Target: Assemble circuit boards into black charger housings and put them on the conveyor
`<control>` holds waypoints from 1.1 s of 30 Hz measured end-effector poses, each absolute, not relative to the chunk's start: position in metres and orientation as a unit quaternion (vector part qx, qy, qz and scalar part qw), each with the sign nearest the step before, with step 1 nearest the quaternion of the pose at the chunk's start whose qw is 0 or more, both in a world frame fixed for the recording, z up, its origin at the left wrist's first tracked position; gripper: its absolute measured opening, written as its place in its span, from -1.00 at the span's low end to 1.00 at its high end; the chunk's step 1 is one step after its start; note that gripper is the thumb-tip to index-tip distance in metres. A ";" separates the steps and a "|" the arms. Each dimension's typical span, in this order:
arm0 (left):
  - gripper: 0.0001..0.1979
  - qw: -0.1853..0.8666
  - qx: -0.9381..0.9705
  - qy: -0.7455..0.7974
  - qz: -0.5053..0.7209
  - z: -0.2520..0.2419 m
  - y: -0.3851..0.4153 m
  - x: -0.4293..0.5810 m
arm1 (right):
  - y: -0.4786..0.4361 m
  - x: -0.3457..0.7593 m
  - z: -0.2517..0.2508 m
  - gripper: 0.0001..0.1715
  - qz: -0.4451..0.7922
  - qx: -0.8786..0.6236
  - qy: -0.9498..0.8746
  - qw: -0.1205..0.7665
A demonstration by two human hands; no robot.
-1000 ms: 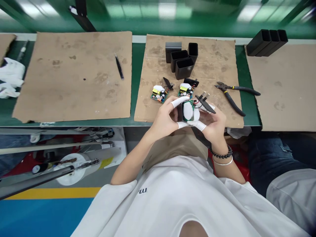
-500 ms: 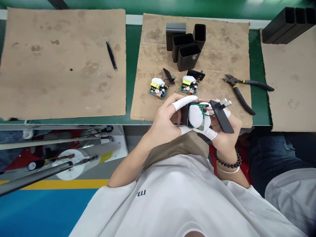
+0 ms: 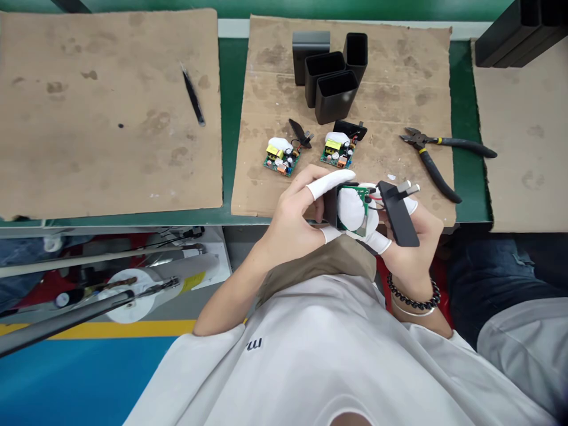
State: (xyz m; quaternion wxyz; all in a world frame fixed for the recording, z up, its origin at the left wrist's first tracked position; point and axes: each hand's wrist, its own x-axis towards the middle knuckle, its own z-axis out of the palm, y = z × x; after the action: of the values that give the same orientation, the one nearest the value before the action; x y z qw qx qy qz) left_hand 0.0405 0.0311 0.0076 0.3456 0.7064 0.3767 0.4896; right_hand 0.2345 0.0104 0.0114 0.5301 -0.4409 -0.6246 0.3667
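Note:
My left hand (image 3: 302,207), with white finger cots, is closed around a black casing (image 3: 331,205) whose open end faces right. A green circuit board (image 3: 365,218) with white padding (image 3: 351,209) sits partly in that opening. My right hand (image 3: 415,236), also in finger cots, grips the board's outer end from the right; some fingers are hidden behind it. By short red and black wires, a black plug cover (image 3: 398,213) with two metal prongs (image 3: 409,189) hangs tilted off the board, in front of my right hand.
Two wired circuit boards, one left (image 3: 281,157) and one right (image 3: 338,149), lie beyond my hands. Behind them stand several black casings (image 3: 336,97). Cutting pliers (image 3: 428,142) lie right, tweezers (image 3: 193,96) left on cardboard (image 3: 146,171). More casings (image 3: 510,35) stand far right, near a seated person (image 3: 523,331).
The view has shifted slightly. My right hand has moved a little to the right and down, and the plug cover has tilted more upright. Both hands keep their hold.

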 end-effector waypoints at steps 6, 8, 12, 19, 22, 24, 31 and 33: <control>-0.46 0.346 0.692 0.355 0.524 0.000 0.031 0.041 | 0.015 0.235 0.027 -0.42 0.405 -0.424 -0.657 0.474; -0.43 0.359 0.680 0.353 0.533 -0.005 0.030 0.041 | 0.019 0.238 0.032 -0.32 0.429 -0.401 -0.680 0.439; -0.44 0.405 0.654 0.374 0.518 -0.011 0.030 0.042 | 0.026 0.247 0.037 -0.08 0.461 -0.346 -0.716 0.394; -0.42 0.450 0.645 0.373 0.493 -0.009 0.031 0.041 | 0.023 0.243 0.048 -0.23 0.362 -0.366 -0.746 0.422; -0.44 0.442 0.657 0.384 0.474 -0.010 0.031 0.038 | 0.025 0.238 0.053 -0.35 0.315 -0.389 -0.773 0.391; -0.45 0.427 0.665 0.384 0.477 -0.012 0.032 0.036 | 0.027 0.236 0.054 -0.37 0.290 -0.391 -0.788 0.377; -0.43 0.437 0.663 0.394 0.463 -0.009 0.035 0.035 | 0.032 0.238 0.050 -0.05 0.332 -0.359 -0.765 0.420; -0.43 0.456 0.655 0.394 0.456 -0.006 0.035 0.036 | 0.033 0.237 0.055 -0.18 0.304 -0.349 -0.774 0.433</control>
State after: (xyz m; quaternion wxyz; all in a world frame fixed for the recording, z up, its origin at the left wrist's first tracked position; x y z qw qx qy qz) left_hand 0.0364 0.0354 -0.0060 0.4558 0.6554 0.3935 0.4559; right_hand 0.2374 0.0333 0.0552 0.4331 -0.3488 -0.7737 0.3036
